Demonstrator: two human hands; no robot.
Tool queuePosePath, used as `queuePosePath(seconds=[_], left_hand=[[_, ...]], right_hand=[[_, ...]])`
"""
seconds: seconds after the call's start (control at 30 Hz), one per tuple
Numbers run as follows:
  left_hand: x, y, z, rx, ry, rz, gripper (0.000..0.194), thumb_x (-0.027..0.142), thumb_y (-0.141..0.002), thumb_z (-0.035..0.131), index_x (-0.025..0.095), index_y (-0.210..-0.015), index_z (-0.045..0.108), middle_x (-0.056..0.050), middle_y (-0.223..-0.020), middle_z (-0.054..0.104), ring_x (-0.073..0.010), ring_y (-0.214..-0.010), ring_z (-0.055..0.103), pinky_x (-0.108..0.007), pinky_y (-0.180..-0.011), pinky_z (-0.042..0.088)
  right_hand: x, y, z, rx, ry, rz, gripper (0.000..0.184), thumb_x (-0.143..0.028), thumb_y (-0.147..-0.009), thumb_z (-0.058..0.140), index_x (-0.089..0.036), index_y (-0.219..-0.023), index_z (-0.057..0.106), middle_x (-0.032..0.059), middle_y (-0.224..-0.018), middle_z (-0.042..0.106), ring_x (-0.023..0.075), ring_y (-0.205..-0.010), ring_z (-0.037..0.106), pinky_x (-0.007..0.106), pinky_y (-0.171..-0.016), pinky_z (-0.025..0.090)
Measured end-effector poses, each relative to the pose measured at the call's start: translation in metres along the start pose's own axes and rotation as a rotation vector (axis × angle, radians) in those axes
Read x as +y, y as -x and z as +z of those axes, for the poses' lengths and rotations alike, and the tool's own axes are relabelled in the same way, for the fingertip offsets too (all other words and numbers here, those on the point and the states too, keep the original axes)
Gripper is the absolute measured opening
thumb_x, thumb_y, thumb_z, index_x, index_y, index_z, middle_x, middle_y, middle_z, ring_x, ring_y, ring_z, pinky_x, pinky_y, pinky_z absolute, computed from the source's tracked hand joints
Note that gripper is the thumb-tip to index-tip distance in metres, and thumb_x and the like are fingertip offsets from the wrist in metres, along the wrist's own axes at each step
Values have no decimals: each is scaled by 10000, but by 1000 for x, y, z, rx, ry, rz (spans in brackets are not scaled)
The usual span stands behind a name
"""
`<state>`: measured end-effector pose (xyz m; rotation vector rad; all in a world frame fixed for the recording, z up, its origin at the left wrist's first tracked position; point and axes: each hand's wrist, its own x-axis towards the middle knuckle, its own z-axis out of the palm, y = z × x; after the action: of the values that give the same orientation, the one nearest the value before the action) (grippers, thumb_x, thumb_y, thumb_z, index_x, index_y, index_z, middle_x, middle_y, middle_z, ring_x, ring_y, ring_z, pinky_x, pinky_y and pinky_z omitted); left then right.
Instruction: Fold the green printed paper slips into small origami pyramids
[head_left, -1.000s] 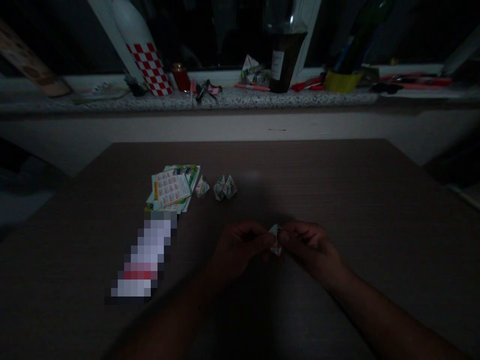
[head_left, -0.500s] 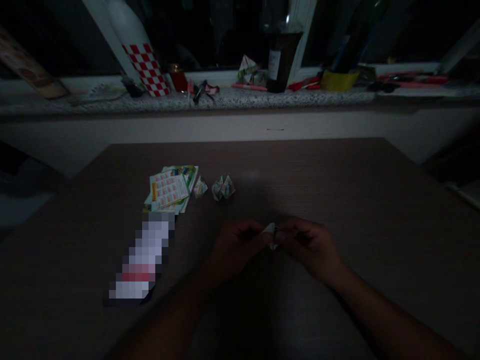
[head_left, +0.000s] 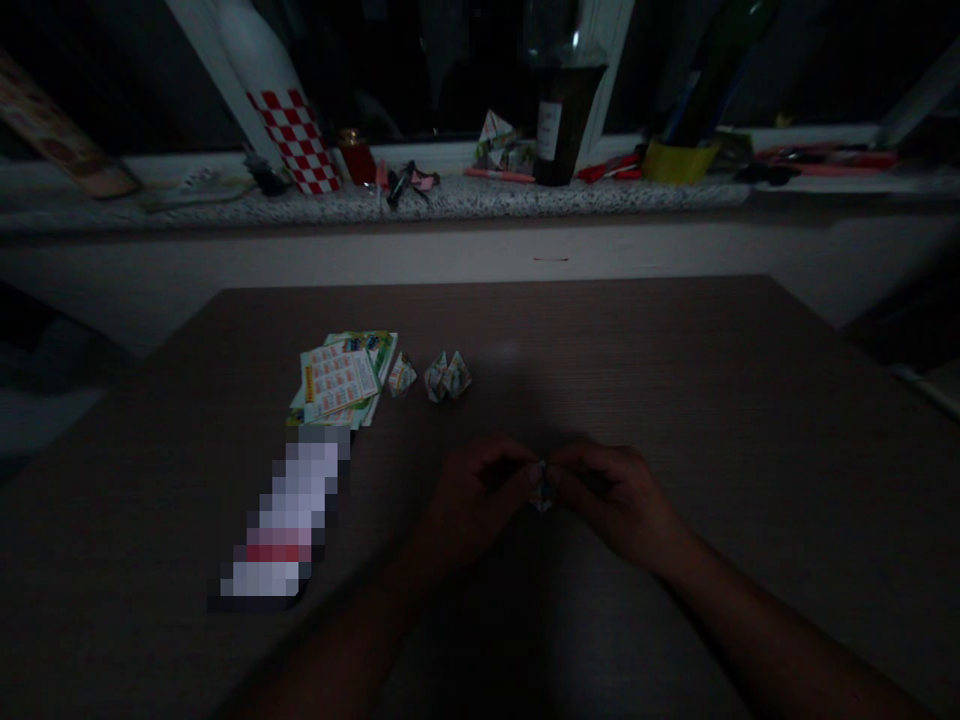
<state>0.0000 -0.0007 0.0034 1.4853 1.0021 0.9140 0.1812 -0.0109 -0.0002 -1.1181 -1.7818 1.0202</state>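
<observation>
The scene is very dark. My left hand [head_left: 476, 500] and my right hand [head_left: 611, 495] meet over the near middle of a brown table [head_left: 675, 380]. Both pinch a small folded paper piece [head_left: 541, 488] between their fingertips; only a sliver of it shows. Farther back lie two folded paper shapes [head_left: 448, 376] side by side and a third folded piece [head_left: 402, 374]. Left of those sits a stack of printed paper squares [head_left: 341, 380].
A blurred oblong object [head_left: 289, 520] lies left of my hands. Behind the table runs a speckled sill [head_left: 420, 200] with a red-and-white checked container [head_left: 300, 140], a red jar [head_left: 356, 155], a dark bottle [head_left: 559, 120], a yellow tape roll [head_left: 679, 160] and pens.
My fingers have closed further around the paper piece, so less of it shows than a second ago. The hands stay in nearly the same place.
</observation>
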Motion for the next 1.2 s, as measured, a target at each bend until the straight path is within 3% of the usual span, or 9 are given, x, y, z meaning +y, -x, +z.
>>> queuePosePath(seconds=[0.13, 0.33, 0.73, 0.97, 1.2], left_hand=[[1, 0, 2, 22, -90, 34, 116, 233, -829, 610, 142, -764, 638, -6, -709, 620, -122, -685, 588, -222, -642, 442], [1, 0, 1, 110, -109, 84, 92, 210, -817, 604, 155, -750, 635, 3, -726, 608, -117, -700, 574, -220, -658, 438], [5, 0, 1, 299, -143, 111, 80, 173, -752, 599, 172, -673, 607, 20, -658, 573, -106, -627, 523, -208, -581, 397], [4, 2, 5, 208, -209, 191, 74, 109, -702, 608, 164, -655, 595, 14, -647, 579, -106, -611, 532, -213, -576, 404], [-1, 6, 17, 24, -235, 350, 44, 122, -685, 651, 166, -689, 648, -20, -701, 653, -117, -626, 591, -213, -584, 442]], right_hand=[[-1, -1, 0, -32, 10, -10, 195, -274, -898, 541, -176, -793, 674, 23, -711, 672, 136, -650, 611, 246, -595, 452], [-1, -3, -1, 65, -43, 0, 200, -274, -877, 561, -180, -726, 652, 10, -670, 598, 136, -644, 561, 255, -601, 429], [16, -3, 4, 309, -401, 239, 197, -406, -855, 612, -211, -842, 628, -30, -655, 544, 102, -559, 474, 212, -498, 348], [18, -7, 8, 395, -552, 227, 196, -412, -877, 581, -218, -868, 560, -30, -658, 567, 119, -584, 534, 232, -561, 429], [12, -4, 16, 578, -507, 200, 211, -426, -882, 563, -226, -843, 508, -54, -609, 465, 101, -509, 444, 216, -469, 374]])
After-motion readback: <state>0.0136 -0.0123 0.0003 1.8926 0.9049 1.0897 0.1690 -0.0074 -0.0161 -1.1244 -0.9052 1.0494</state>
